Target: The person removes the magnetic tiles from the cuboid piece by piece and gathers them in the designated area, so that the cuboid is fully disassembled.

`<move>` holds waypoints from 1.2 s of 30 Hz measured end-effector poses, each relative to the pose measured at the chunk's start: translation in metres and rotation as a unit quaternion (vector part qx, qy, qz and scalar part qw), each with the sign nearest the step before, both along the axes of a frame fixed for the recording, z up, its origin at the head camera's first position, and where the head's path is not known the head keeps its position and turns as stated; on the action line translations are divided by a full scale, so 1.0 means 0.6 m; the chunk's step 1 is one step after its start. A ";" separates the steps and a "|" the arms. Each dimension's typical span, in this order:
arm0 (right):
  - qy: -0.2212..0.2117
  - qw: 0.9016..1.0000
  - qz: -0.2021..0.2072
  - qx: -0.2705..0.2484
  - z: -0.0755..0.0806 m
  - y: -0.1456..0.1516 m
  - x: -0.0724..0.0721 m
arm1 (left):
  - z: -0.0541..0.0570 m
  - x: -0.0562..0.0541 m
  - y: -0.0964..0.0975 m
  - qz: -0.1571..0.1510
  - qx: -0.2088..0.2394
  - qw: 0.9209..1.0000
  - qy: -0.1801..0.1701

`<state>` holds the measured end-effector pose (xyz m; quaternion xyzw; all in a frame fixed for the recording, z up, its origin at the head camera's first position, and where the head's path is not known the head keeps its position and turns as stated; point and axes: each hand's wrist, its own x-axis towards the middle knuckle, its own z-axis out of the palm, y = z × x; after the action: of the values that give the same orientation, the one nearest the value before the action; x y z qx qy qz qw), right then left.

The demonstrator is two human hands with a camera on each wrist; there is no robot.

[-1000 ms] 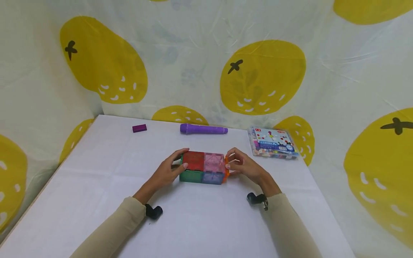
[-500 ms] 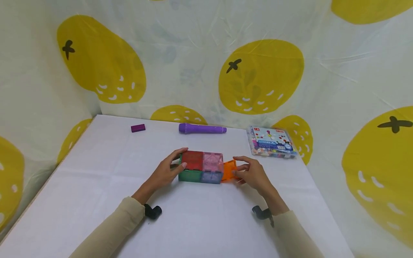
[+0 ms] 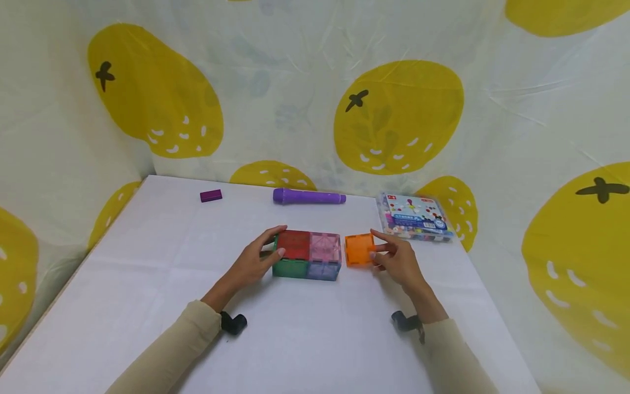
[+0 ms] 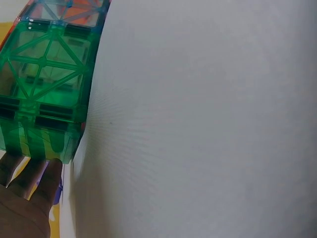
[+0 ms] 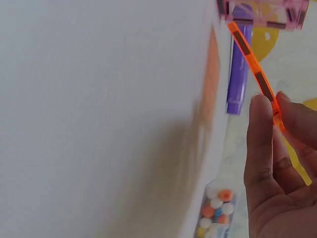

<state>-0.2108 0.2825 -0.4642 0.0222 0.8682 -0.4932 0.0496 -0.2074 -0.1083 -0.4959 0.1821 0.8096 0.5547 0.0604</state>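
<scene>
In the head view, the left hand [image 3: 248, 265] gripped one end of a block of coloured tiles [image 3: 324, 248] on the table [image 3: 305, 339] between spread thumb and fingers; the right hand [image 3: 402, 266] pinched an orange tile [image 3: 359, 250] just beside the block. In the left wrist view, fingers touched the block's green end. In the right wrist view, thumb and fingers held the tile's edge above the table

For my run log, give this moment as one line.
left hand: grips tile block | right hand: pinches orange tile, apart from tile block
</scene>
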 end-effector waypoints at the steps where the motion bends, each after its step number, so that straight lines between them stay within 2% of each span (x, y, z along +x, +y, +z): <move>1: -0.003 1.000 -0.001 -0.004 -0.003 0.004 -0.005 | 0.000 0.000 0.000 0.000 0.001 1.000 0.000; 8: -0.058 0.996 -0.037 -0.049 -0.024 0.020 -0.033 | 0.000 0.001 -0.001 -0.001 0.002 1.000 -0.005; 12: -0.073 0.994 -0.049 -0.066 -0.025 0.021 -0.043 | 0.000 0.001 -0.001 -0.001 0.004 1.000 -0.004; 19: -0.083 0.994 -0.044 -0.063 -0.021 0.015 -0.053 | 0.000 0.001 -0.003 -0.002 0.006 1.000 0.001; 24: -0.079 0.996 -0.044 -0.026 -0.021 0.011 -0.055 | -0.003 -0.001 -0.003 -0.002 0.006 1.000 0.002; 28: -0.061 0.996 -0.042 0.052 -0.016 0.009 -0.053 | -0.002 -0.001 -0.003 -0.002 0.004 1.000 0.004; 32: -0.025 0.990 -0.045 0.132 -0.010 0.007 -0.049 | -0.003 -0.001 -0.003 -0.004 0.006 1.000 0.006; 34: -0.003 0.988 -0.044 0.146 -0.006 0.002 -0.043 | -0.004 -0.001 -0.003 -0.004 0.008 1.000 0.006; 36: 0.017 0.990 -0.034 0.135 0.000 -0.008 -0.035 | -0.004 -0.001 -0.003 -0.005 0.010 1.000 0.006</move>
<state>-0.2318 0.2776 -0.4644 0.0502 0.9264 -0.3729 0.0147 -0.2082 -0.1100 -0.4984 0.1903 0.8033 0.5615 0.0561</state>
